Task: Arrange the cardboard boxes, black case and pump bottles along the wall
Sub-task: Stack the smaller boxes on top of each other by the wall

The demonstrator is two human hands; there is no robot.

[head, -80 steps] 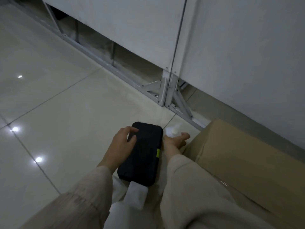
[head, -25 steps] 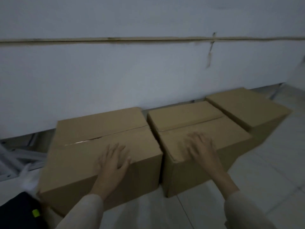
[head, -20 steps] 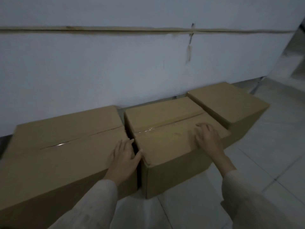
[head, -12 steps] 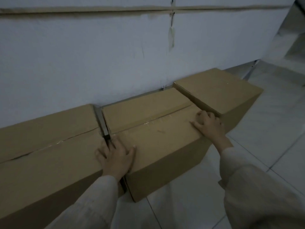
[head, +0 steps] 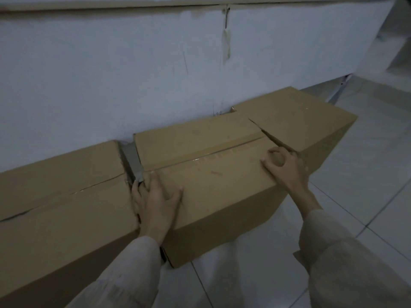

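Three closed cardboard boxes stand in a row against the white wall (head: 111, 74). The middle box (head: 206, 165) has taped flaps. My left hand (head: 153, 201) grips its near left corner, fingers down in the narrow gap beside the left box (head: 62, 196). My right hand (head: 284, 167) curls over its right top edge, against the right box (head: 295, 118). The middle box's far corner touches the right box. The black case and the pump bottles are out of view.
Glossy white floor tiles (head: 367, 174) stretch to the right and in front of the boxes. A metal bracket (head: 338, 90) at the wall's foot shows behind the right box.
Earlier both hands were at the black case; then they rested on two boxes. Now both grip the middle box, which sits closer to the right box, with a gap opened on its left.
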